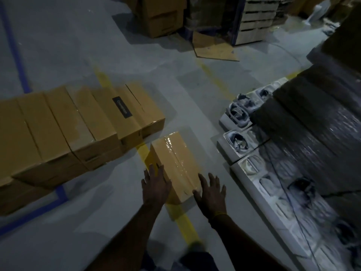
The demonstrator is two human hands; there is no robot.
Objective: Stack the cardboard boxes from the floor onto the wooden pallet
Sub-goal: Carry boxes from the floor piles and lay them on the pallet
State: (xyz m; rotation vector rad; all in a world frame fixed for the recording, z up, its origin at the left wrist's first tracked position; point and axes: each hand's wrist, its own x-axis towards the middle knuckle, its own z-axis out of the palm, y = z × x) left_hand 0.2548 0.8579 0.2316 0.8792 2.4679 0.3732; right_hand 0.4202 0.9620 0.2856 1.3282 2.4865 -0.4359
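A small taped cardboard box (pixel 176 163) lies alone on the grey floor across a yellow line. My left hand (pixel 155 185) is spread open at the box's near left corner, fingers straight. My right hand (pixel 211 192) is spread open at its near right edge. Whether either hand touches the box is unclear. To the left, a row of several cardboard boxes (pixel 78 126) sits stacked low; the pallet under them is hidden.
White moulded packing trays (pixel 252 167) and a dark shrink-wrapped load (pixel 312 133) line the right side. More cartons (pixel 162 16) and a flattened sheet of cardboard (pixel 213 45) stand at the back. Blue tape lines (pixel 15 51) and the yellow line (pixel 181 222) mark the floor.
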